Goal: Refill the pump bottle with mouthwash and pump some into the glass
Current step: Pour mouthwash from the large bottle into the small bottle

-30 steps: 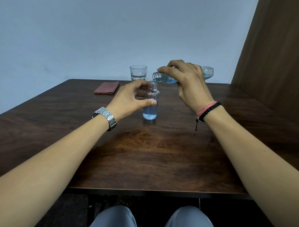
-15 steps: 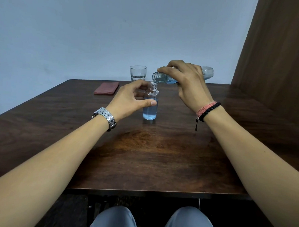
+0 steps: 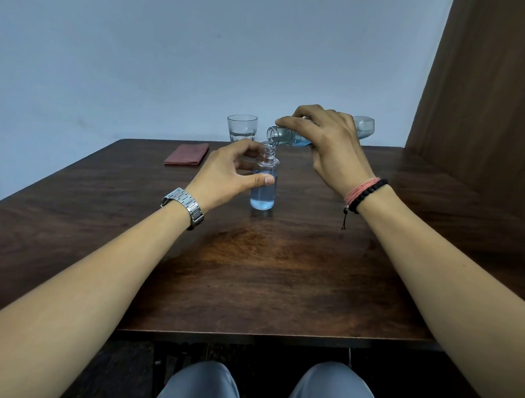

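Cloth [image 3: 186, 158] sits folded toward the tabletop's far left edge, not part of our job. Left hand [image 3: 226, 173] is curled around the pump bottle [image 3: 264, 181], thumb on its front, mid-table, long axis upright, open neck up. It's probably light and tippy, so we'd grip low on the body. Glass [image 3: 242, 128] waits at the far edge. Right hand [image 3: 329, 144] is wrapped around the mouthwash bottle [image 3: 288, 136], lying nearly level, mouth pointing left over the neck.
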